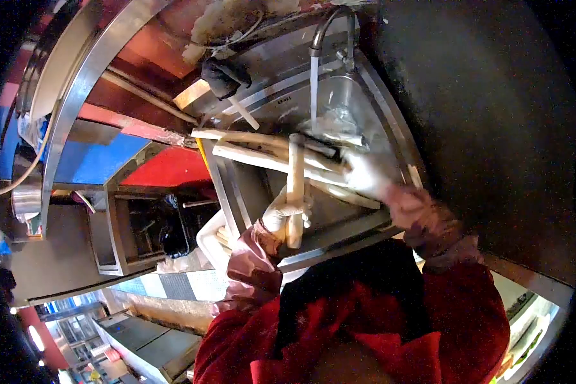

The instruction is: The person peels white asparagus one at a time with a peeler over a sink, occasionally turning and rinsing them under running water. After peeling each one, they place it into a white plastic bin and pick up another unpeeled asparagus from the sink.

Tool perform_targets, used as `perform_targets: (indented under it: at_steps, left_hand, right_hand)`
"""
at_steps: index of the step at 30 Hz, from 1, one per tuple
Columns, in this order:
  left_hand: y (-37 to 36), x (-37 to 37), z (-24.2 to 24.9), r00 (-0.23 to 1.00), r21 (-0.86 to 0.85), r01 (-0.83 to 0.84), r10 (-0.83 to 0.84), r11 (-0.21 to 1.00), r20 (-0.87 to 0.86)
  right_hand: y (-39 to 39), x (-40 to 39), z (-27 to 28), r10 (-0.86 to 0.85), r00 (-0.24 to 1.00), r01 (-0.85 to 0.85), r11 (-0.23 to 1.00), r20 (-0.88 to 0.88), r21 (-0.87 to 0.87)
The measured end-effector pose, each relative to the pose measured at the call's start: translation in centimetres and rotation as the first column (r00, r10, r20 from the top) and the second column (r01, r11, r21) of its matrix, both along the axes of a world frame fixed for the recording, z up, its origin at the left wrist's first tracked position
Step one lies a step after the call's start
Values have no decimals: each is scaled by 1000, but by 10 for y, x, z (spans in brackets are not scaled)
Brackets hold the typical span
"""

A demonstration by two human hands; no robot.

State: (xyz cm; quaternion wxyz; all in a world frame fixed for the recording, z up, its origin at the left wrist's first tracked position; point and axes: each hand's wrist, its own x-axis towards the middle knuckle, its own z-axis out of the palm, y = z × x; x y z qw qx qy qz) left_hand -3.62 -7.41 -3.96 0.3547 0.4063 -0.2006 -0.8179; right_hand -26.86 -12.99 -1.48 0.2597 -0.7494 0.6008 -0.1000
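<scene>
My left hand [283,214], in a pale glove, is wrapped round a long pale stick-like piece [296,166] held upright over the metal sink [253,192]. More long pale pieces [256,155] lie slantwise across the sink behind it. At their right end is my right hand [363,173], also gloved and smeared by motion, so its fingers cannot be made out. Water runs from the curved faucet [315,51] into the back of the sink, close beyond my right hand.
A black cloth-like item [224,78] with a pale handle is at the sink's back left. A white container [212,240] with pale pieces stands left of my left forearm. A dark wall [480,128] rises at the right.
</scene>
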Motion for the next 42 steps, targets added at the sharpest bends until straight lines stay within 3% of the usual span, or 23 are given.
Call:
perform_targets:
  at_steps: [2,3,5,9,12,14,15,18,21,22,24,25,27,28,29,31,32,34,35,36,37,38,42]
  left_hand:
    - [-3,-4,7,998,28,15,-13,1000,-62]
    - [-5,-3,4,997,-38,71,-71,997,5]
    - [2,-6,1,977,-225,132,-89,965,194]
    - [17,-7,10,923,-319,204,-73,926,377]
    - [19,-10,4,980,-240,25,24,971,199]
    - [13,-12,4,983,-229,-102,63,968,-172]
    - [12,-12,5,999,-245,-34,24,969,-45]
    - [9,-8,0,1000,-40,4,-4,999,-1]
    - [18,-10,15,998,-280,7,13,960,68]
    - [21,-10,16,998,-280,7,13,960,68]
    - [25,-11,18,767,-268,228,-3,936,641]
    - [25,-14,18,720,-304,219,57,927,691]
    - [20,-11,11,673,-223,227,13,948,740]
    - [19,-9,6,622,-137,238,-43,962,782]
    - [20,-9,-2,624,-136,237,-44,962,780]
    - [19,-10,-13,255,-377,591,278,713,926]
    - [20,-15,-4,256,-373,595,272,712,927]
    - [20,-27,20,652,-98,328,-149,940,744]
    - [19,-17,13,834,-146,314,-199,938,514]
    - [19,-16,12,833,-146,315,-200,938,515]
    - [19,-16,11,984,-30,174,-175,984,-16]
    - [21,-16,10,848,147,108,-14,983,-529]
    - [23,-25,-8,538,149,59,94,987,-838]
  right_hand:
    - [23,9,-27,295,956,-286,937,13,-203]
    - [20,11,-34,295,955,-286,937,16,-203]
    - [6,13,-42,237,970,-218,943,47,-251]
    - [-67,-29,-27,-104,995,103,989,0,109]
    - [-43,-34,-21,-86,992,85,996,92,13]
    - [-11,-7,0,-21,1000,22,998,-11,67]
    - [3,-3,-21,173,983,-159,970,63,-184]
    - [17,9,-31,297,954,-278,854,-26,-440]
    - [-27,-11,-26,33,994,-38,998,-104,-47]
    - [-40,-20,-23,-42,997,35,991,-59,-127]
    - [-65,-41,-57,-129,992,129,992,-8,-4]
    - [-58,-36,-33,-178,972,152,974,154,169]
    - [-31,-16,-12,-337,807,58,863,486,502]
    - [-15,-4,-2,-388,588,-76,847,710,526]
    - [-10,9,-9,-499,435,-133,788,750,602]
    - [-14,36,-44,-660,127,-242,703,740,668]
    - [-17,48,-57,-707,-21,-281,683,707,674]
    - [-18,53,-39,-686,-104,-306,711,721,633]
    - [-17,50,-31,-715,-119,-329,684,689,652]
    - [-18,48,-25,-740,-131,-351,657,659,668]
    - [-20,49,-24,-715,-157,-364,683,681,633]
    - [-21,50,-23,-715,-152,-367,682,683,633]
    - [-23,39,-17,-695,29,-302,679,718,669]
